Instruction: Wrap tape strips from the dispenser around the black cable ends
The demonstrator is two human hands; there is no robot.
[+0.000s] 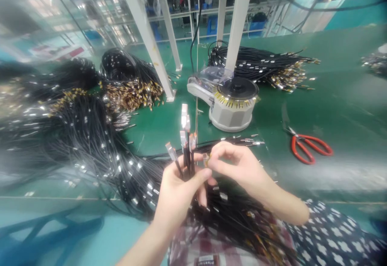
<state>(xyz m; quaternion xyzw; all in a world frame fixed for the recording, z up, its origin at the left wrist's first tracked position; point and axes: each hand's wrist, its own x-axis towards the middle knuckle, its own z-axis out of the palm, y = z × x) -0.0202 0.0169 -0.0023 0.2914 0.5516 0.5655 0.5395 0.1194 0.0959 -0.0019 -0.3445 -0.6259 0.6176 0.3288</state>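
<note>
Several black cables (186, 159) stand up out of my left hand (178, 189), whose fingers are wrapped round them. Their ends carry silvery connectors with orange-brown tips, pointing up and away from me. My right hand (238, 165) pinches a small, pale yellowish piece, perhaps tape (206, 159), between thumb and forefinger, close to the left fingertips. Its exact kind is too small to make out. Below both hands a thick bundle of black cables (229, 213) lies across my lap, with white tags along it.
A round white tape dispenser (232, 112) stands on the green table (326, 104) beyond my hands. Red-handled pliers (310, 145) lie to the right. Cable heaps (133, 88) fill the left, another heap (254, 64) lies behind the dispenser. White posts (148, 40) rise from the table.
</note>
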